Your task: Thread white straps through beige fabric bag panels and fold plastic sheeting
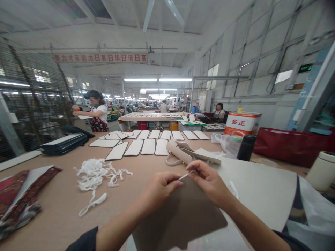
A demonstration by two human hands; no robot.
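The person's left hand (163, 186) pinches one end of a narrow white strip (184, 176) between thumb and fingertips, and the right hand (209, 179) closes on its other end, so the strip spans the short gap between the hands, above a dark brown panel (180, 216) at the near edge. The step in hand appears to be fine finger work on the strip; the next move seems to call for a light, steady pinch from both sides. On the brown tabletop (60, 205), a tangled heap of white strips (91, 170) lies to the left, rows of pale panels (133, 147) lie farther back, and a beige bag (180, 153) rests just beyond the hands. A black bottle (246, 148) and a large tin (242, 124) stand to the right. Beyond, a lit workshop holds a red-lettered banner (101, 58) and a co-worker (98, 113) standing at the left.
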